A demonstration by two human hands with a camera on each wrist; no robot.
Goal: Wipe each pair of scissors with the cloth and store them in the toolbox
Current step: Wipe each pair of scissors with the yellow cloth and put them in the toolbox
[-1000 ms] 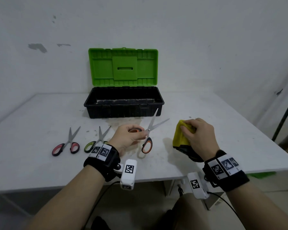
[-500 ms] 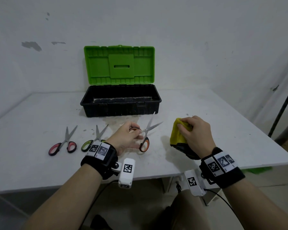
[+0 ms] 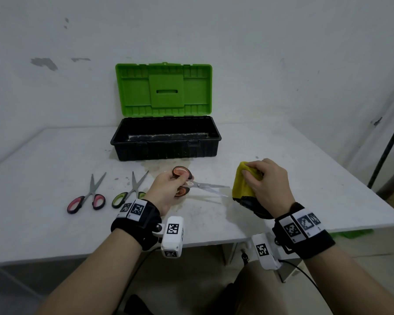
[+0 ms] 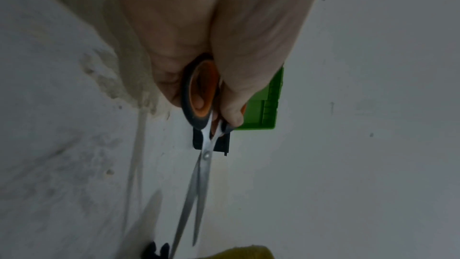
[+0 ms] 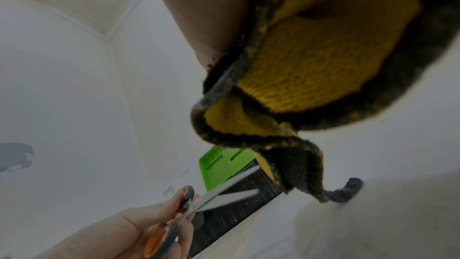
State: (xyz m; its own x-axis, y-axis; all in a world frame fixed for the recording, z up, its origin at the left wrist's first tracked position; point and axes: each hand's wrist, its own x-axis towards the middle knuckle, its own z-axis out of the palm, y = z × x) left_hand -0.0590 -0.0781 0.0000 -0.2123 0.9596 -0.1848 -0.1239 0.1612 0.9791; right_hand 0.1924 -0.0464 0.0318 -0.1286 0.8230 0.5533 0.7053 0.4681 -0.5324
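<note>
Left hand [image 3: 168, 189] grips orange-handled scissors [image 3: 191, 185] by handles, lifted off table [image 3: 55, 223], blades slightly parted, tips pointing at cloth. Right hand [image 3: 268, 185] clutches bunched yellow-and-dark cloth [image 3: 242, 187], fingers curled round it, just beside blade tips. Red-handled scissors [image 3: 87, 198] and green-handled scissors [image 3: 129, 192] lie flat at left. Toolbox [image 3: 166, 144] sits behind, green lid [image 3: 164, 89] upright.

— What is behind the white table [image 3: 55, 178]?
— A white wall [image 3: 259, 53], with grey chipped spots up to the table's left.
— And to its right?
— A dark pole [image 3: 389, 142], leaning by the wall.
</note>
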